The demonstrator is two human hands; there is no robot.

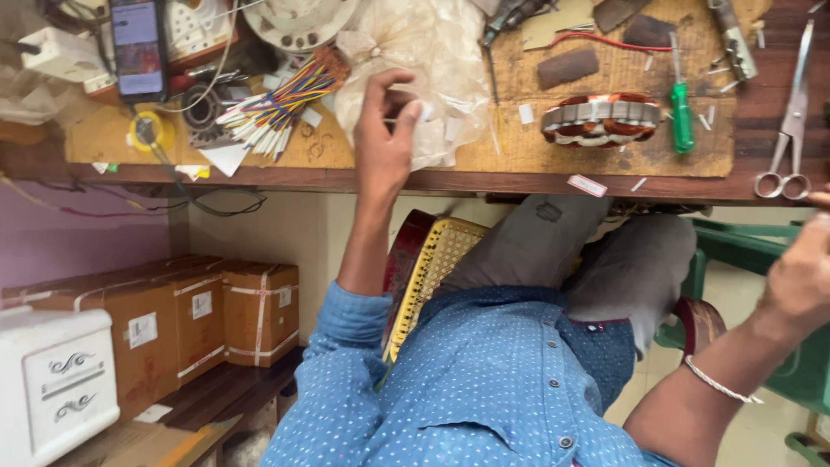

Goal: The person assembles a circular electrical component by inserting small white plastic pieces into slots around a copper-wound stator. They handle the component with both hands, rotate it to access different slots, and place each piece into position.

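Reaching up to the workbench (259, 177), a clear plastic bag (432, 69) is pinched by the left hand (385, 130), approx. centre bench, beside a bundle of coloured wires (277, 108). Right hand (808, 268) at frame edge w/ fingers cut off; grip can't be told.

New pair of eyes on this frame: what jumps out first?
The left hand reaching up to the bench edge, fingers pinching at a clear plastic bag of small white pieces. Just right of it, a copper-wound motor stator sits on the wooden board beside a green-handled screwdriver, with scissors at the far right. Left of the hand lies a bright fan of multicoloured wire sleeves; the right hand hangs off the bench at the frame edge.
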